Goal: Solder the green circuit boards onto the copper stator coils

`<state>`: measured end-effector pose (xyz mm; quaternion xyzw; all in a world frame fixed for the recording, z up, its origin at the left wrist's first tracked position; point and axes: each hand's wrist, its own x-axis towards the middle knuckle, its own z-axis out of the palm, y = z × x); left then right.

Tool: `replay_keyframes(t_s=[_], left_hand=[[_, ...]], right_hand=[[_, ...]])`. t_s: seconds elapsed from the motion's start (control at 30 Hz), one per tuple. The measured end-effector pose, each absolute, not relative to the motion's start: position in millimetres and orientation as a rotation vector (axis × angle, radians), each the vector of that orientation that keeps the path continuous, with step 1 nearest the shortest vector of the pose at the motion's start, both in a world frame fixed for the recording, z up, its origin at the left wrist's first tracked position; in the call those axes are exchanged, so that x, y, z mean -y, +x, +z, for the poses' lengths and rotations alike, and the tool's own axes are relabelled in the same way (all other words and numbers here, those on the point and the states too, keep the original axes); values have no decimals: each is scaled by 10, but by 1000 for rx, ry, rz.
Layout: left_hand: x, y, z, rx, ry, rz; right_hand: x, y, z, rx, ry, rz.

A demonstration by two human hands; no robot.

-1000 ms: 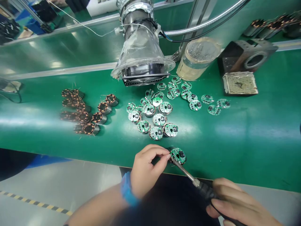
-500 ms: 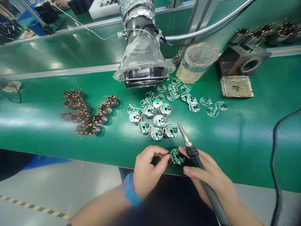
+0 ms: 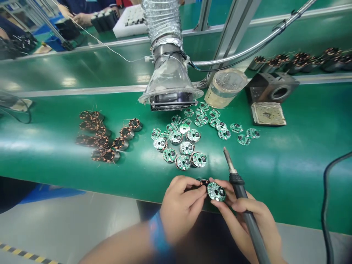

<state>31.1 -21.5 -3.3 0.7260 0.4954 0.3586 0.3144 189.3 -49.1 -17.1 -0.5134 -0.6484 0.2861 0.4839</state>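
The left hand pinches a round green circuit board by the near edge of the green conveyor belt, while the right hand clenches a soldering iron and its fingers support the board, with open belt to the right.

Work belt: smooth, glossy green surface. Circuit board: glossy green coating with bright metal solder spots. Soldering iron: matt dark plastic handle, smooth steel tip. Coils: shiny copper wire on dull metal bodies. Duct: crinkled silver foil. Film: clear, glossy plastic. Hose: ribbed, bright metal.
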Motion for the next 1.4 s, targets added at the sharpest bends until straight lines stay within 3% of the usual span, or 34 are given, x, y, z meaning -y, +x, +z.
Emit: replay_keyframes(t_s=[0.47,0.57,0.67,0.77,0.83,1.1,1.27,1.4], left_hand=[[339,56,13,-995,1241,902],[246,-227,84,-1254,1728,1012],[-23,-628,178,-1802,2202,1071],[-352,-974,233,-2247,2352,783],[-550,-1099,216,-2310,2402,617],[-870,-1239,43,-2210,2503,621],[-484,-957,158,-2027,2552,839],[-18,-538,282,-1667,2575,805]], right_hand=[[482,1771,-169,1974,-1393,217],[412,1758,-184,1933,-1399,190],[293,1721,-230,1874,-1420,89],[155,1617,-243,1828,-1404,73],[74,1552,-221,1806,-1405,125],[-196,2187,-158,1753,-1528,26],[-578,2866,-274,1985,-1490,102],[-753,3027,-333,2104,-1441,148]])
